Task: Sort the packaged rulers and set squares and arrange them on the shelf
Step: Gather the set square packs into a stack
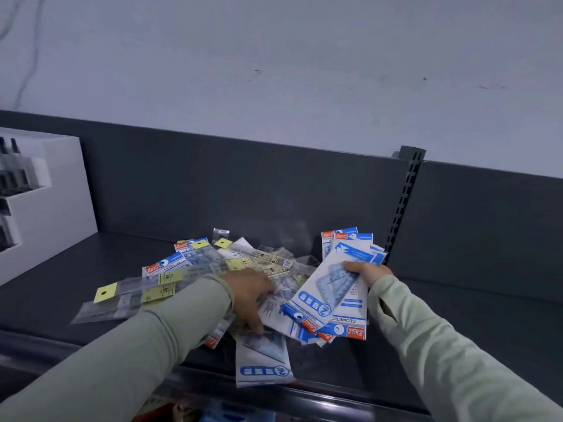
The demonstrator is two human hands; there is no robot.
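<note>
Most of the sorting lies ahead of me, as I judge it. The heap (262, 263) of packs sits loose in the middle of the shelf (61, 284), with the yellow-tagged rulers (137, 287) in their clear sleeves lying crossed over and under the blue-and-white set squares (170, 264). Nothing on the shelf stands in a neat row yet. What looks done is the first gathering: a fan of set square packs (335, 290) is up off the shelf in my right hand (367, 271), well to the right of the heap and near the slotted upright (406, 202). Separating the rulers and arranging both kinds remains.

My right hand grips that fan near its middle, thumb curled over the top pack, with the printed ends pointing partly toward me and partly toward the back panel. My left hand (248, 295) reaches across into the heap, palm down, wrist bent, its fingertips (259, 328) pointing toward me and touching the upper end of a single set square pack (263, 360) that lies at the front lip of the shelf, just overhanging it. The fingers look fairly straight, but motion blur hides the thumb, so I cannot tell whether I am pinching that pack or only pressing on it. A white display box (61, 190) stands at the far left, well apart from everything I handle
</note>
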